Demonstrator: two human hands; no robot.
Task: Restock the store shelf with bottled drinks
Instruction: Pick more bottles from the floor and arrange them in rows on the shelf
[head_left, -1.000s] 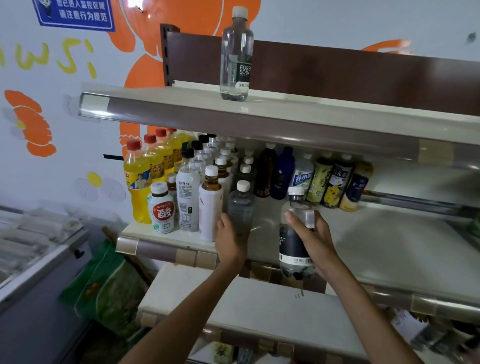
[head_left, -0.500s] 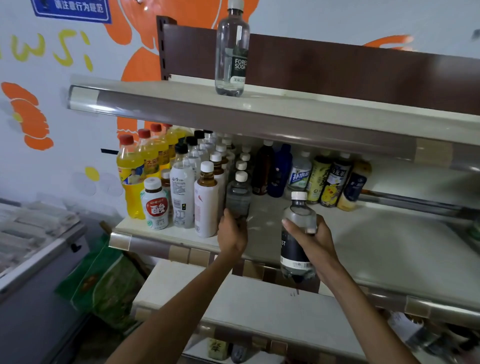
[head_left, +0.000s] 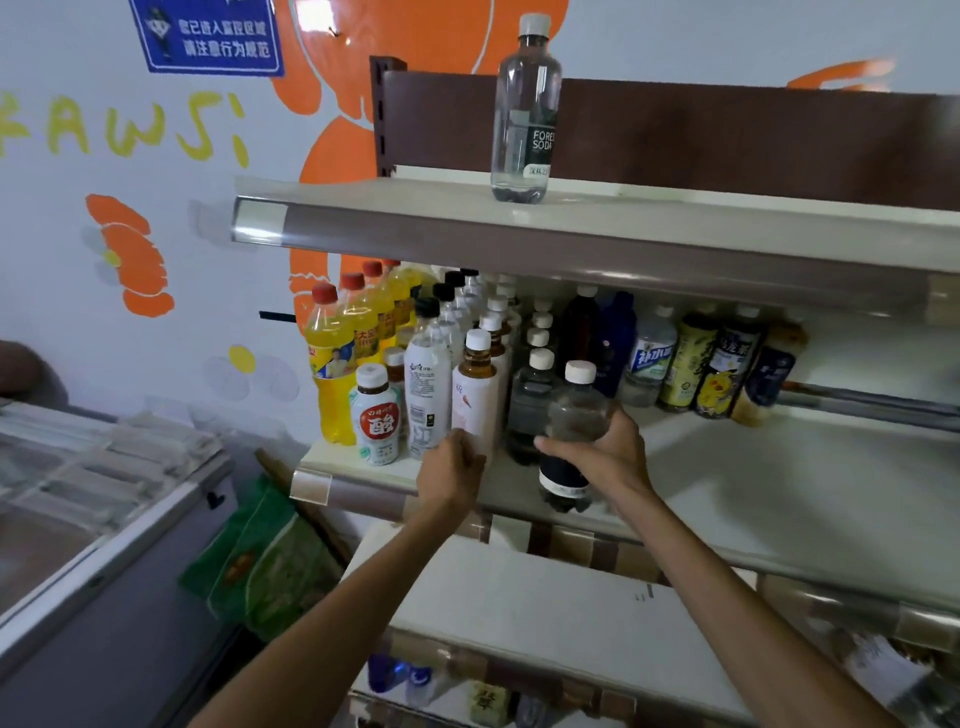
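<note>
Head view: your right hand (head_left: 602, 452) grasps a soda bottle (head_left: 574, 415) round its middle, at the front edge of the middle shelf (head_left: 779, 467), just in front of a row of similar bottles (head_left: 535, 395). Your left hand (head_left: 451, 467) is curled at the base of a white-labelled bottle (head_left: 475, 400); whether it grips cannot be told.

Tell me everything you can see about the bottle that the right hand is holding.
The clear plastic bottle has a white cap and a dark label with a white band low on its body. It is nearly upright at the front edge of the middle shelf, close to a similar bottle. The right hand grips its middle.
</note>
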